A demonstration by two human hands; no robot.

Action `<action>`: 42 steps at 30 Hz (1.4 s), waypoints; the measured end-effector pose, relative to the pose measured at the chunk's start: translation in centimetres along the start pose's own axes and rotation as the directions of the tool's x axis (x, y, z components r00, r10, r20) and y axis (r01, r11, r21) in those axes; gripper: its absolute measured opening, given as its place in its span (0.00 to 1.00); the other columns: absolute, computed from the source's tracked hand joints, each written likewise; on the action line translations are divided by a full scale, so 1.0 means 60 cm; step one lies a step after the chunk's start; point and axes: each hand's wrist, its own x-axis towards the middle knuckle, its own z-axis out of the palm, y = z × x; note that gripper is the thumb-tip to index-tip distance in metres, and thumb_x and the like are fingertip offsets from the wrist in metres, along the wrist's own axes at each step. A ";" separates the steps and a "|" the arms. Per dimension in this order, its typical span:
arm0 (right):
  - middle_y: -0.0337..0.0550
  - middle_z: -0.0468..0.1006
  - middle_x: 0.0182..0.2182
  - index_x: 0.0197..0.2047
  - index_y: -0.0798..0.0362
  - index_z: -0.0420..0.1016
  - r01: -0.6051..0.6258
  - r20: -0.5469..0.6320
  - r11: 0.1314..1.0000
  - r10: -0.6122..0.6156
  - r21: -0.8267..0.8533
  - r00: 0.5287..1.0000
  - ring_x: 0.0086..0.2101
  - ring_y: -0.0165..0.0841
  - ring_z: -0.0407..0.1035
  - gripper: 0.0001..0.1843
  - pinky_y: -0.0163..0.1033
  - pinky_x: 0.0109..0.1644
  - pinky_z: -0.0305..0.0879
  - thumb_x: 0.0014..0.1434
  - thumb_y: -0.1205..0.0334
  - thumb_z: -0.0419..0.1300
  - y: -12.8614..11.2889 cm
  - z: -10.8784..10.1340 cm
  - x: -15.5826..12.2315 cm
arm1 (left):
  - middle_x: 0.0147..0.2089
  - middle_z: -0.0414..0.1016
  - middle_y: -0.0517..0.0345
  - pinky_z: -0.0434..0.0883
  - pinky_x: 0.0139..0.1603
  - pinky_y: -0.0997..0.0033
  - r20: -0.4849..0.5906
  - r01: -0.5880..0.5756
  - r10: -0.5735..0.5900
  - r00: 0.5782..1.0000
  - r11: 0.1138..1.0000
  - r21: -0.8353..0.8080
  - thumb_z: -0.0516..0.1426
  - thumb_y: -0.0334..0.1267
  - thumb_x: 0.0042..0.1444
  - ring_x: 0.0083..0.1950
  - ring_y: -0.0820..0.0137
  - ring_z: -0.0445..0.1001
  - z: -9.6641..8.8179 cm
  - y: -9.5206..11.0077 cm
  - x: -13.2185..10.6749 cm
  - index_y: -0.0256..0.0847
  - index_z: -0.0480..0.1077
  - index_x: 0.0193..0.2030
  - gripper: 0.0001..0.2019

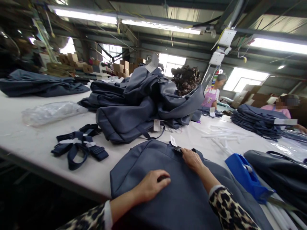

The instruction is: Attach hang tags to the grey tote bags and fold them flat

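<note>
A dark blue-grey bag (153,159) lies flat on the table in front of me, with a white tag (173,141) at its top edge. My left hand (152,185) rests on the bag's face, fingers loosely curled and thumb apart; I see nothing held in it. Near the tag, my right hand (192,159) is closed on a small dark flat piece (177,149) at the bag's top edge. What that piece is, I cannot make out.
A heap of similar bags (134,111) rises beyond. Bundled dark straps (80,145) and clear plastic (52,113) lie left. A blue tape dispenser (247,175), white tubes (223,134) and stacked bags (256,119) are right. Two people (211,95) are farther back.
</note>
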 end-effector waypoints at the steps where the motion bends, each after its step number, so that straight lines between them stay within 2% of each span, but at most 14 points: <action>1: 0.53 0.77 0.47 0.54 0.55 0.70 -0.001 -0.016 1.000 0.001 -0.005 1.000 0.48 0.42 0.72 0.17 0.42 0.49 0.64 0.69 0.65 0.44 -0.009 -0.005 -0.003 | 0.47 0.78 0.46 0.73 0.50 0.59 -0.034 0.117 -0.129 0.991 0.962 -0.245 0.61 0.57 0.54 0.47 0.58 0.78 0.003 0.001 0.031 0.37 0.75 0.45 0.24; 3: 0.52 0.78 0.45 0.49 0.54 0.72 0.019 -0.051 1.000 -0.019 -0.003 0.999 0.47 0.41 0.72 0.16 0.40 0.46 0.64 0.69 0.66 0.44 -0.034 -0.012 -0.015 | 0.45 0.78 0.42 0.76 0.43 0.59 -0.019 0.205 -0.243 0.970 0.858 -0.471 0.58 0.63 0.54 0.43 0.58 0.79 0.009 -0.007 0.091 0.34 0.71 0.46 0.30; 6: 0.50 0.78 0.43 0.45 0.52 0.73 0.085 -0.073 0.996 -0.082 0.034 0.994 0.45 0.40 0.72 0.14 0.39 0.44 0.64 0.68 0.67 0.46 -0.078 -0.007 -0.037 | 0.38 0.78 0.44 0.76 0.39 0.61 -0.004 0.211 -0.262 0.965 0.785 -0.582 0.53 0.66 0.57 0.38 0.62 0.79 0.019 -0.025 0.157 0.34 0.70 0.42 0.31; 9: 0.50 0.78 0.43 0.45 0.51 0.75 0.140 -0.079 0.983 -0.131 0.122 0.988 0.44 0.40 0.72 0.11 0.39 0.43 0.65 0.65 0.67 0.52 -0.103 0.002 -0.053 | 0.29 0.74 0.54 0.74 0.34 0.66 -0.061 0.175 -0.274 0.960 0.754 -0.633 0.58 0.57 0.58 0.29 0.68 0.75 0.027 -0.041 0.188 0.35 0.69 0.37 0.22; 12: 0.45 0.79 0.43 0.46 0.48 0.76 0.179 -0.091 0.946 -0.160 0.270 0.983 0.44 0.40 0.73 0.10 0.39 0.44 0.67 0.63 0.57 0.58 -0.081 0.000 -0.046 | 0.28 0.74 0.57 0.71 0.32 0.70 -0.140 0.120 -0.275 0.951 0.747 -0.654 0.62 0.47 0.57 0.28 0.70 0.73 0.035 -0.056 0.200 0.34 0.71 0.38 0.15; 16: 0.44 0.77 0.48 0.55 0.48 0.72 0.105 -0.139 0.867 -0.041 0.488 0.989 0.36 0.32 0.74 0.19 0.37 0.42 0.70 0.68 0.50 0.51 -0.020 -0.011 0.015 | 0.30 0.77 0.54 0.71 0.36 0.69 -0.172 0.080 -0.262 0.949 0.732 -0.676 0.64 0.42 0.55 0.30 0.68 0.75 0.042 -0.072 0.205 0.32 0.73 0.39 0.13; 19: 0.51 0.73 0.55 0.65 0.50 0.62 0.048 -0.141 0.793 0.048 0.608 0.989 0.28 0.27 0.71 0.29 0.38 0.35 0.71 0.63 0.54 0.58 -0.009 -0.008 0.082 | 0.30 0.77 0.54 0.70 0.37 0.68 -0.181 0.076 -0.271 0.945 0.722 -0.688 0.65 0.43 0.54 0.30 0.68 0.74 0.043 -0.078 0.207 0.32 0.74 0.39 0.14; 22: 0.46 0.79 0.44 0.65 0.51 0.62 0.063 -0.087 0.702 -0.001 0.710 0.996 0.22 0.25 0.68 0.36 0.34 0.27 0.68 0.56 0.56 0.65 -0.031 -0.002 0.136 | 0.31 0.77 0.52 0.70 0.37 0.67 -0.172 0.074 -0.269 0.948 0.710 -0.700 0.66 0.44 0.52 0.30 0.67 0.74 0.043 -0.083 0.208 0.32 0.74 0.39 0.16; 25: 0.38 0.77 0.28 0.48 0.55 0.77 0.107 -0.075 0.630 -0.077 0.769 0.994 0.21 0.26 0.66 0.23 0.31 0.24 0.64 0.51 0.54 0.69 -0.045 -0.001 0.153 | 0.31 0.77 0.51 0.70 0.37 0.66 -0.159 0.075 -0.269 0.950 0.689 -0.721 0.67 0.43 0.52 0.30 0.67 0.75 0.042 -0.085 0.208 0.31 0.74 0.38 0.15; 28: 0.36 0.74 0.22 0.34 0.54 0.77 0.152 -0.123 0.569 -0.090 0.808 0.988 0.21 0.28 0.66 0.17 0.32 0.23 0.63 0.52 0.48 0.65 -0.036 0.000 0.128 | 0.32 0.77 0.51 0.71 0.39 0.65 -0.132 0.072 -0.259 0.957 0.650 -0.756 0.65 0.41 0.54 0.31 0.66 0.75 0.038 -0.082 0.205 0.31 0.74 0.39 0.13; 31: 0.39 0.76 0.25 0.37 0.52 0.76 0.201 -0.207 0.527 -0.048 0.826 0.977 0.26 0.32 0.71 0.17 0.36 0.29 0.67 0.57 0.46 0.60 -0.024 0.016 0.069 | 0.34 0.78 0.51 0.71 0.40 0.65 -0.086 0.073 -0.232 0.969 0.601 -0.796 0.64 0.41 0.55 0.33 0.66 0.76 0.032 -0.077 0.200 0.32 0.74 0.41 0.13; 36: 0.46 0.80 0.43 0.39 0.50 0.79 0.292 -0.332 0.533 -0.022 0.795 0.943 0.45 0.39 0.73 0.10 0.43 0.45 0.70 0.57 0.57 0.58 -0.029 0.058 -0.025 | 0.31 0.77 0.53 0.71 0.36 0.69 -0.017 0.121 -0.234 0.972 0.561 -0.819 0.62 0.44 0.56 0.30 0.68 0.75 0.026 -0.076 0.198 0.33 0.74 0.37 0.13; 39: 0.45 0.79 0.48 0.42 0.47 0.79 0.319 -0.358 0.551 -0.039 0.772 0.933 0.50 0.40 0.71 0.13 0.47 0.52 0.68 0.57 0.64 0.55 -0.034 0.071 -0.046 | 0.29 0.76 0.53 0.71 0.34 0.68 0.022 0.162 -0.247 0.969 0.561 -0.812 0.56 0.53 0.60 0.29 0.67 0.75 0.025 -0.077 0.200 0.34 0.73 0.37 0.20; 42: 0.42 0.80 0.49 0.43 0.45 0.79 0.330 -0.356 0.577 -0.072 0.747 0.932 0.51 0.39 0.69 0.16 0.51 0.59 0.64 0.56 0.67 0.54 -0.036 0.078 -0.051 | 0.28 0.75 0.54 0.69 0.33 0.70 0.035 0.162 -0.219 0.975 0.596 -0.787 0.58 0.60 0.57 0.28 0.68 0.74 0.026 -0.075 0.198 0.33 0.73 0.37 0.25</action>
